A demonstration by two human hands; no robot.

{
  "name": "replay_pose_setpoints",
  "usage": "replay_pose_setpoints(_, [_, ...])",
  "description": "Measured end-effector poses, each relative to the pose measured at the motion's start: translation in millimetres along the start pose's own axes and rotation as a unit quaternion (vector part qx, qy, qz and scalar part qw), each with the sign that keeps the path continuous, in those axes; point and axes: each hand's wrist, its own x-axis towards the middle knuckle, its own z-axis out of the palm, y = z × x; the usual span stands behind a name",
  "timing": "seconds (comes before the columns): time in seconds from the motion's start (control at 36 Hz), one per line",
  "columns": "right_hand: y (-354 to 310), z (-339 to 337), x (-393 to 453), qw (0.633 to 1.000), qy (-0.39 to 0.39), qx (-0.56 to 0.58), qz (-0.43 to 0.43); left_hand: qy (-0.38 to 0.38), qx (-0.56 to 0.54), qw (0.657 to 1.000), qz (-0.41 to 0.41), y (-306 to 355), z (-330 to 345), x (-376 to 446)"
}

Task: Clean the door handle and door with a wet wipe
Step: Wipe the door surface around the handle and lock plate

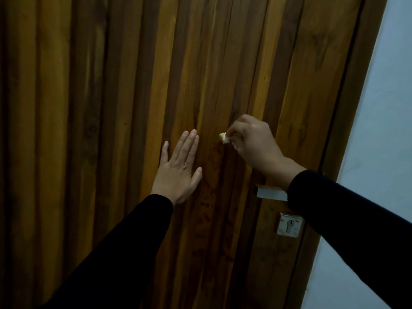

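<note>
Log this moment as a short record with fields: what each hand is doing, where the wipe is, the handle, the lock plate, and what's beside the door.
left hand: left hand lies flat on the door, fingers straight
right hand: right hand pinches the wet wipe against the door
wipe position: bunched up, above the door handle
door handle: pale lever, partly hidden by the right sleeve
lock plate: square metal lock plate with keyhole, below the handle
beside door: pale wall at right

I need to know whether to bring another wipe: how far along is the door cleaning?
Done: nothing provable. In hand: the right hand pinches a wadded wet wipe against the door, the left hand braced flat. Left: the door handle, untouched now.
</note>
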Motion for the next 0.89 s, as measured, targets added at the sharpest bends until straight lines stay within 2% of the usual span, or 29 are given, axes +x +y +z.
replay_pose_setpoints(0.22, [-10.8, 28.1, -7.2, 0.999, 0.034, -0.024, -0.006, 0.010, 0.000, 1.000, 0.006, -1.1, 2.7, 0.8])
replay_pose_setpoints(0.36, [-14.7, 35.3, -14.1, 0.999, 0.018, -0.040, -0.008, 0.008, -0.002, 1.000, 0.007, -2.1, 3.7, 1.1])
replay_pose_setpoints(0.61, [-25.2, 31.3, -22.3, 0.991, -0.112, -0.065, -0.033, -0.015, 0.033, 0.999, 0.016, -3.3, -0.2, 1.4])
replay_pose_setpoints(0.81, [-34.0, 22.2, -16.9, 0.968, -0.242, -0.061, 0.012, -0.071, 0.034, 0.996, 0.042, -11.3, -20.3, 1.7])
replay_pose_setpoints(0.89, [-31.6, 15.4, -12.1, 0.966, -0.248, -0.056, 0.048, -0.103, 0.032, 0.993, 0.048, -12.3, -27.0, 3.5])
